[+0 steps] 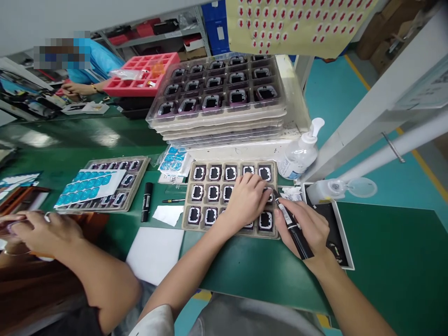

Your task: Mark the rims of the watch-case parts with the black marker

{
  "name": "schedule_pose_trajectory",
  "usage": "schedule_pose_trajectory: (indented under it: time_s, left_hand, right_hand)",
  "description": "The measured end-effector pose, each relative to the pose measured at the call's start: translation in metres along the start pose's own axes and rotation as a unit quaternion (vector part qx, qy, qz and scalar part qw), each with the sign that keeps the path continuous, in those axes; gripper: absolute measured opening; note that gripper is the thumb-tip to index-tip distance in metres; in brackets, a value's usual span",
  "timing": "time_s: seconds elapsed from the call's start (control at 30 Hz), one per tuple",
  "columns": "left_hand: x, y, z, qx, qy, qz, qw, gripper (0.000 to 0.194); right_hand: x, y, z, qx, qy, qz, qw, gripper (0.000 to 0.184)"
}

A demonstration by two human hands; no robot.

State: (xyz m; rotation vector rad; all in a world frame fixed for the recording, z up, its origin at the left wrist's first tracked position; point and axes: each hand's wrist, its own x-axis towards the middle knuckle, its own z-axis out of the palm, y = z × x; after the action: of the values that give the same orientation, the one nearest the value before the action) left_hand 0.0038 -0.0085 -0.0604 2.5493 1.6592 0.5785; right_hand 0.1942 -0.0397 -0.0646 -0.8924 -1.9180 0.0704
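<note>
Marker (298, 236) sits gripped in my right hand (315, 227); beside it my left hand (246, 197) bends over the tray (205, 204), grip unclear.

short pale sleeve (156, 321), grey lower clothing (254, 317)

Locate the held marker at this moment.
In the head view, right of centre: the marker is in the right hand, its tip near the right edge of the tray under the left hand.

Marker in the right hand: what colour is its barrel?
The marker has a black barrel with pale printing; head view shows it.
</note>
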Motion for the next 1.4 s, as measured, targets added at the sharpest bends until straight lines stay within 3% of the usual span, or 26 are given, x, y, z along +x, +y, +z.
schedule_pose_trajectory:
  time_s: [0.43,0.57,0.7,1.07,1.4]
  left_hand:
    - [0.005,0.001,0.006,0.020,-0.018,-0.023,0.999,0.039]
    - [-0.004,-0.001,-0.003,-0.016,0.005,-0.013,1.000,0.036]
    - [-0.014,-0.008,-0.008,-0.002,0.036,-0.048,0.998,0.030]
    - [-0.008,-0.016,0.001,0.044,0.016,-0.069,0.996,0.033]
    - [-0.025,-0.024,-0.005,-0.018,0.057,-0.068,0.996,0.025]
  right_hand:
    - [0.000,0.001,0.000,0.002,0.008,-0.011,1.000,0.037]
    - [0.000,0.001,0.000,0.006,0.004,-0.013,1.000,0.037]
    - [-0.001,0.002,0.001,0.007,0.003,-0.016,1.000,0.037]
    - [-0.001,0.002,0.001,0.002,0.001,-0.016,1.000,0.037]
    - [0.001,0.001,0.002,-0.005,0.004,-0.022,1.000,0.036]
